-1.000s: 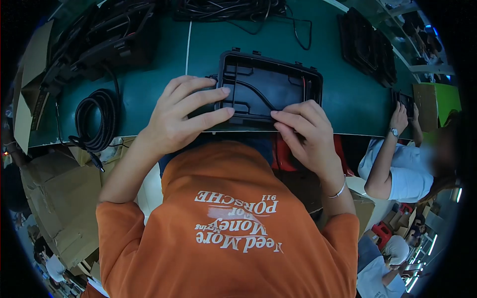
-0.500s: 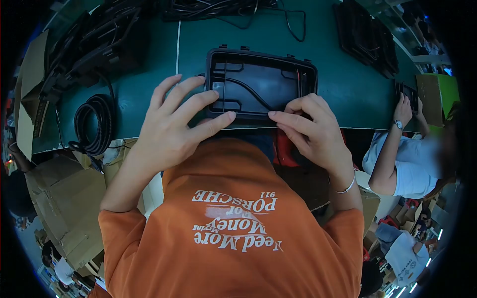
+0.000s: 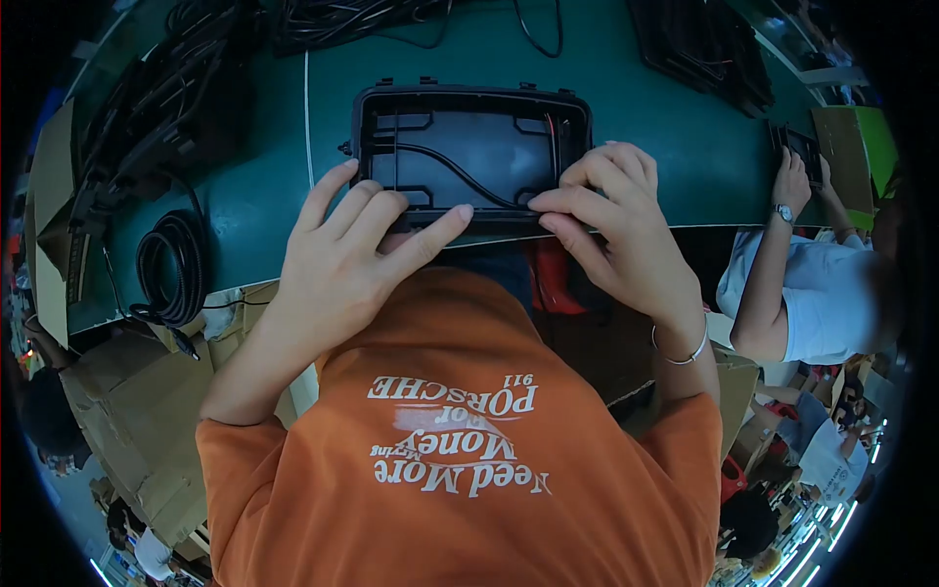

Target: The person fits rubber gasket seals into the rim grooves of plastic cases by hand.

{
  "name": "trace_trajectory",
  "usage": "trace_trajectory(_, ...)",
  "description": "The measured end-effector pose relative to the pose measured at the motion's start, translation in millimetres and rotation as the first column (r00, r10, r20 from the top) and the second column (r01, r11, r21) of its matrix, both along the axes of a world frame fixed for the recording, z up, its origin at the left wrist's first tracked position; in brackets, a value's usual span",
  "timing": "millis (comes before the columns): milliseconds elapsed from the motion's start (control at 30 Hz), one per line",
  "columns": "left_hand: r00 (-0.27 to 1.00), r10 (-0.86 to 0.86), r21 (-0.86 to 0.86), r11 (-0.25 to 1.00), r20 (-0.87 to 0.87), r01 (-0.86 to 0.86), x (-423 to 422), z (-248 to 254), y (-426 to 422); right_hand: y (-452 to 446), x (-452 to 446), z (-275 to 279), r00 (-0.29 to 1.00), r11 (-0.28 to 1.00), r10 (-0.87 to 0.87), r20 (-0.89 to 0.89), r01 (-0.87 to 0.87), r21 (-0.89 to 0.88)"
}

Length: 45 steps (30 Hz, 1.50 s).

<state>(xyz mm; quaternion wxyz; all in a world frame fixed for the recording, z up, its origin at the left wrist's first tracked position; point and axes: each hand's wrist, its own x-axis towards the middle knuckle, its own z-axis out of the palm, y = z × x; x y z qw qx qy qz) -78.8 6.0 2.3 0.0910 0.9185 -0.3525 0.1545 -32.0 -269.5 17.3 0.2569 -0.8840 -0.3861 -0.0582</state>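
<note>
A black plastic box (image 3: 469,94), open at the top, lies at the front edge of the green table. Inside it, a black cable (image 3: 445,158) curves from the left wall to the front right. My left hand (image 3: 342,245) holds the box's front left corner, fingers bent at the rim and thumb stretched along the front wall. At the front right, my right hand (image 3: 621,220) has thumb and forefinger close together on the cable's end by the rim. The fingertips hide that end. Thin wires (image 3: 554,147) show near the box's right wall.
A coiled black cable (image 3: 171,269) hangs at the table's left edge. Black cases and cables (image 3: 166,117) are stacked behind it. More cables (image 3: 352,24) and black cases (image 3: 699,54) lie farther back. At right, a co-worker's hand (image 3: 792,186) holds a black part.
My view has shifted, so the box appears farther left and higher. My left fingers have bent closer to the box's left corner. My right hand stays at the front right rim.
</note>
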Motion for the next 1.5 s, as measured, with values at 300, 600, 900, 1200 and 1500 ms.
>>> trace_trajectory(300,0.997,0.057,0.11,0.993,-0.055,-0.051,-5.0,5.0,-10.2,-5.2,-11.1,-8.7,0.988,0.998,-0.037,0.151,0.045,-0.049)
trace_trajectory(600,0.999,-0.026,0.02,0.999,-0.029,0.026,-0.3,7.3,-23.0,-12.2,-10.6,-12.3,0.974,0.998,0.011,0.228,0.004,-0.066)
trace_trajectory(900,0.994,-0.106,-0.044,0.994,-0.04,0.104,7.7,0.0,-32.0,-21.1,-18.7,-23.7,0.971,0.997,-0.019,0.24,0.035,-0.065)
trace_trajectory(1200,0.984,-0.162,-0.043,0.986,-0.079,0.159,12.1,-3.1,-44.9,-33.3,-28.6,-32.2,0.951,0.987,-0.128,0.282,0.149,-0.056)
trace_trajectory(1500,0.972,-0.232,-0.088,0.97,-0.045,0.227,20.0,-12.7,-60.7,-45.1,-30.7,-47.6,0.945,0.981,-0.175,0.275,0.191,-0.032)
